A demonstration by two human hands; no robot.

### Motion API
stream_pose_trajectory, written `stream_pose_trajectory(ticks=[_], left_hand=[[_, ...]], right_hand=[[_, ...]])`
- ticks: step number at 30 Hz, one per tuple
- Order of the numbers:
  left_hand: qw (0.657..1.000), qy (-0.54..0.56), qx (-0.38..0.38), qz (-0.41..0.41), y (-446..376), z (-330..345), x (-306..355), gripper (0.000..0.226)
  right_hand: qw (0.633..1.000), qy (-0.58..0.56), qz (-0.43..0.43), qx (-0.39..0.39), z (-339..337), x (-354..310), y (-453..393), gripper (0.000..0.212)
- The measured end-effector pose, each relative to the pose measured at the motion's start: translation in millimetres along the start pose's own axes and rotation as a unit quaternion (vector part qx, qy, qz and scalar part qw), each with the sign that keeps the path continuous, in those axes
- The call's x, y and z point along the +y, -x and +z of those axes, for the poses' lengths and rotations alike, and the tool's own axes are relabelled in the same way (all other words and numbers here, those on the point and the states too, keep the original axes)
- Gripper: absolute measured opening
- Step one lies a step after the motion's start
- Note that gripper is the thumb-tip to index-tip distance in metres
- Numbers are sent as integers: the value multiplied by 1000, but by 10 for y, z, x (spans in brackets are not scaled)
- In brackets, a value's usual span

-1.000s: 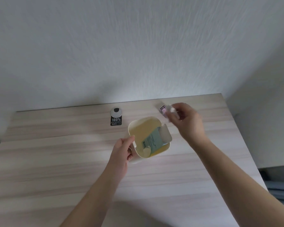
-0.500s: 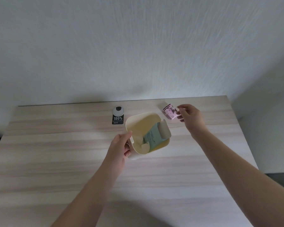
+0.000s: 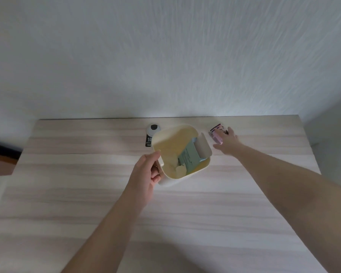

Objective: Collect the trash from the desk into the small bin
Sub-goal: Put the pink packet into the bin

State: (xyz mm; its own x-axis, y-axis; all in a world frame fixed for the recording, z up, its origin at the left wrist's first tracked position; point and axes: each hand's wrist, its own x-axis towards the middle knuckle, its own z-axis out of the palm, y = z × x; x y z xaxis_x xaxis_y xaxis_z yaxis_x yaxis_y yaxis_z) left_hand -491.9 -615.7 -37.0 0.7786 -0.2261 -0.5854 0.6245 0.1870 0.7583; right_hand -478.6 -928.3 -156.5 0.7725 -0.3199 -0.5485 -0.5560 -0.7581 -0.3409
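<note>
A small cream bin point(image 3: 166, 181) stands near the back of the wooden desk point(image 3: 205, 213), tilted toward me. My left hand point(image 3: 146, 174) grips its left rim, thumb on top. Inside lie a teal carton point(image 3: 191, 158) and a pale scrap point(image 3: 180, 171). To the bin's right a pink printed packet point(image 3: 215, 133) lies on the desk near the wall. My right hand point(image 3: 227, 144) reaches over it with fingers stretched flat on its right side and the thumb spread away from it.
A black tag with a white round top point(image 3: 153, 130) lies just behind the bin's left side, partly hidden by the rim. The white wall runs along the desk's far edge. The desk's right edge drops off beyond my right arm.
The bin has tipped and shifted slightly left in my left hand. My right hand, which pinched the pink packet, now lies flatter over it, farther right of the bin.
</note>
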Motion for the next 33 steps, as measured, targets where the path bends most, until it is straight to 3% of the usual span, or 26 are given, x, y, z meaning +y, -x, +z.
stream_pose_trajectory(ticks=[2,5,9,11,13,15,21,23,25,27,31,33], left_hand=[[1000,-5,1,1,-10,-14,3,39],[1000,-15,7,2,-12,-29,-11,38],[1000,-22,12,7,13,-3,-21,39],[1000,-19,12,10,35,-7,-14,39],[1000,-18,10,11,65,-15,-7,36],[1000,-22,11,7,101,-32,-5,32],[999,-36,19,3,173,-88,-46,31],[999,-37,21,3,209,-139,-73,30],[999,-37,23,4,260,-195,-102,30],[999,-37,21,5,311,-248,-118,29],[999,-26,15,15,424,-384,-120,31],[999,-23,14,17,472,-467,-120,32]], right_hand=[[999,34,-9,3,48,-27,-7,69],[996,47,-31,67,175,-29,91,57],[993,16,-25,112,298,-11,282,46],[992,-58,-1,112,305,-15,372,38],[973,-201,37,105,298,9,479,36],[956,-270,49,101,310,85,589,34],[960,-238,49,142,389,178,814,28],[978,-168,-8,121,424,101,864,47],[993,-87,-61,53,488,3,909,69],[996,-34,-77,17,573,-83,944,75],[995,66,-49,54,775,-148,1087,68],[998,35,-4,43,827,-140,1170,71]])
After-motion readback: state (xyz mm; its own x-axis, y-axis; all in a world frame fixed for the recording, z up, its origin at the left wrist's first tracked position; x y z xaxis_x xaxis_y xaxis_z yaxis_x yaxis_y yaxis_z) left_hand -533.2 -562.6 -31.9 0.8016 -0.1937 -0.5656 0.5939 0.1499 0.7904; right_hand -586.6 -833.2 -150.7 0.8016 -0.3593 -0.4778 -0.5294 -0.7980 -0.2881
